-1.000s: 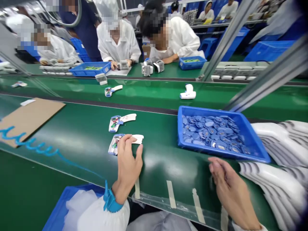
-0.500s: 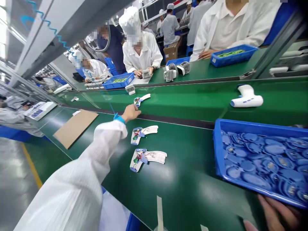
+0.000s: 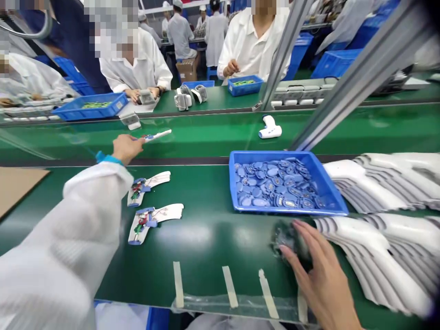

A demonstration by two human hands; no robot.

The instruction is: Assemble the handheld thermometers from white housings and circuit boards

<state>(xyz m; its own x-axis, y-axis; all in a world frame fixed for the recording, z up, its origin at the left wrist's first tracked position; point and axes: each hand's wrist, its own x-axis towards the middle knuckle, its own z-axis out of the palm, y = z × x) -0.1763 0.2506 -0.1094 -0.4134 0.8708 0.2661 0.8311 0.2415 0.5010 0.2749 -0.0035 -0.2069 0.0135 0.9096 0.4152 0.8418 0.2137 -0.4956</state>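
Observation:
My left hand [image 3: 128, 148] is closed over the green strip, pinching a thermometer half-shell [image 3: 158, 135] whose white handle points right. Nearer me on the bench lie two similar half-shells, an upper one [image 3: 146, 187] and a lower one [image 3: 154, 221]. Both are opened up, with wires and blue parts showing. At the right, my right hand [image 3: 321, 268] curves its thumb and fingers around a dark, shiny thing [image 3: 284, 236], too blurred to name. Just beyond it stands a blue tray [image 3: 288, 210] full of blue oval pieces.
Stacked white shells [image 3: 374, 256] lie right of the tray. A white thermometer [image 3: 270, 130] rests on the green strip [image 3: 206, 137]. A slanted metal post [image 3: 343, 87] rises behind the tray. Tape strips [image 3: 230, 286] hold plastic at the front edge. Co-workers sit opposite.
The view has swung right, bringing the stacked shells and more of my right hand into sight. My left hand now has the half-shell from the green strip, tilted edge-on.

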